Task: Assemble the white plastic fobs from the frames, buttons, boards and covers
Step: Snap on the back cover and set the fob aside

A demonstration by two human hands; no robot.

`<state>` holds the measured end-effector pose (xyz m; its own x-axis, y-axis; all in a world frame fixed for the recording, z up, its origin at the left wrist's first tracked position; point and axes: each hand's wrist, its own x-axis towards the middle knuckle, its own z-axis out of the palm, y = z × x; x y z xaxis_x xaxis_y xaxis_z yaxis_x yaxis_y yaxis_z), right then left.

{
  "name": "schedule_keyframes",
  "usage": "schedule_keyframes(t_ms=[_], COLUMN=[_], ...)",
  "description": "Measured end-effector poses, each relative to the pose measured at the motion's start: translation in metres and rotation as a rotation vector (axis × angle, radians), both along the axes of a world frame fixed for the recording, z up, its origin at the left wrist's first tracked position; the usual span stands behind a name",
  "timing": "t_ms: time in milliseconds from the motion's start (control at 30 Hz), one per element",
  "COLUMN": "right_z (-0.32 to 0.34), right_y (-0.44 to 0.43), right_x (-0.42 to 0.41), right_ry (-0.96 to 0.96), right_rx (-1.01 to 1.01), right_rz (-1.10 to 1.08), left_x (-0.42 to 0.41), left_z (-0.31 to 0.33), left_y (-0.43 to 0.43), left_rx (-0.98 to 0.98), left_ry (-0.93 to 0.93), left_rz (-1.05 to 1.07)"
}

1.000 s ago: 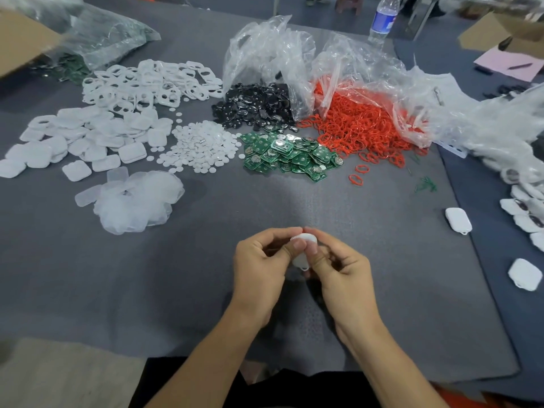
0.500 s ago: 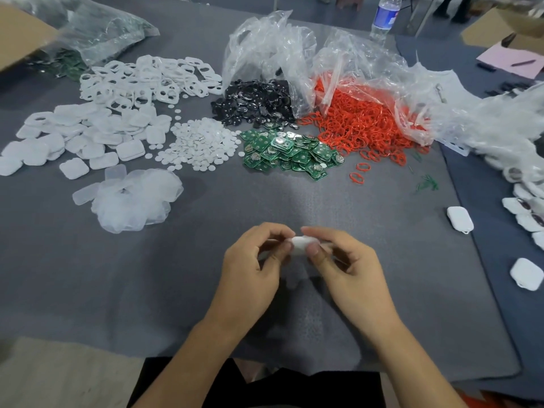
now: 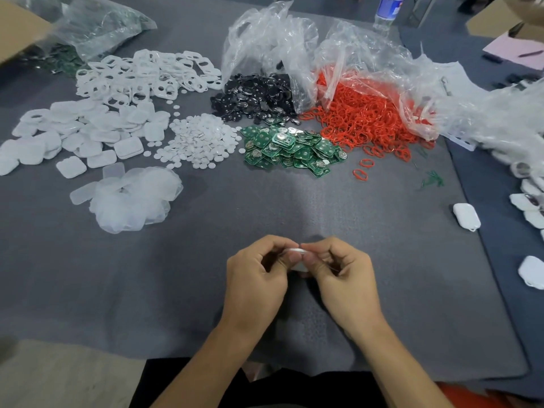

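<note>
One fob between left hand and right hand

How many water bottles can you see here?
1: a clear plastic water bottle with a blue label stands beyond the clear plastic bags, at the far side; others may be hidden.

"What sort of place is this?"

"A small assembly workshop, piecework by hand. The grey-covered tabletop carries loose parts in sorted heaps around the green circuit boards. White discs lie just left of them, black pieces behind, and red rings spill from a clear bag on the right."

"Anything more?"

"White frames and covers lie further left, and finished fobs well to the right."
</note>
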<state>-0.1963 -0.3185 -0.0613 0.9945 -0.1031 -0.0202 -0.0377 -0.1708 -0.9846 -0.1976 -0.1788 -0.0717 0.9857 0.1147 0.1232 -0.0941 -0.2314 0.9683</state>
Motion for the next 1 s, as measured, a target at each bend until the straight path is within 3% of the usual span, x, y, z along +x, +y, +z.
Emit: schedule_keyframes(t_ms=[167, 433, 800, 1000], right_z=[0.000, -0.003, -0.011, -0.011], right_y=[0.004, 0.005, 0.007, 0.011], right_x=[-0.002, -0.006, 0.001, -0.001], right_ry=[-0.045, -0.171, -0.032, -0.081], right_rx=[0.035, -0.143, -0.119, -0.124], right_rz=[-0.091, -0.149, -0.124, -0.170], left_x=[0.000, -0.002, 0.001, 0.002], left_z=[0.001, -0.006, -0.002, 0.001], left_y=[0.002, 0.003, 0.002, 0.000], left_rx=[-0.028, 0.077, 0.220, 0.112], left_ry=[-0.052, -0.118, -0.120, -0.033], left_rz=[0.013, 0.032, 0.050, 0.046])
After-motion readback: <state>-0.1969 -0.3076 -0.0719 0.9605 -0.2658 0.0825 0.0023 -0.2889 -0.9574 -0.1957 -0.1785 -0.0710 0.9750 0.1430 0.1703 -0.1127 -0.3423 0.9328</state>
